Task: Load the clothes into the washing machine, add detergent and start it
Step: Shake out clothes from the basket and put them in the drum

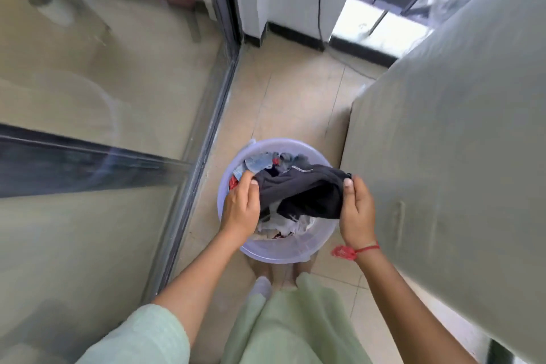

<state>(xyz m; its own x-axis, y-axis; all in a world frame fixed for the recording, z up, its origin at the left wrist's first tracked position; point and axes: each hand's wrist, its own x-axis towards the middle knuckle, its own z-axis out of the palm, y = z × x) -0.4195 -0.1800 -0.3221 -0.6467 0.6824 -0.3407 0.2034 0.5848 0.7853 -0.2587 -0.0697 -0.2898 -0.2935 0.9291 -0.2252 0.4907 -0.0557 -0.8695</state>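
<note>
On the near floor (295, 91) sits the tub (274, 254) of clothes (283, 224); I judge loading just begun, left hand (240, 207) and right hand (356, 210) gripping a garment (307, 192) over it, next lifting it clear.

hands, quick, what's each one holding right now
Left hand: grips one end of the dark grey cloth garment.
Right hand: grips the other end of it.

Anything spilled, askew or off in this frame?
Nothing stands out. The left hand and right hand grip a dark garment over the tub; the other clothes lie inside it, none on the floor.
</note>
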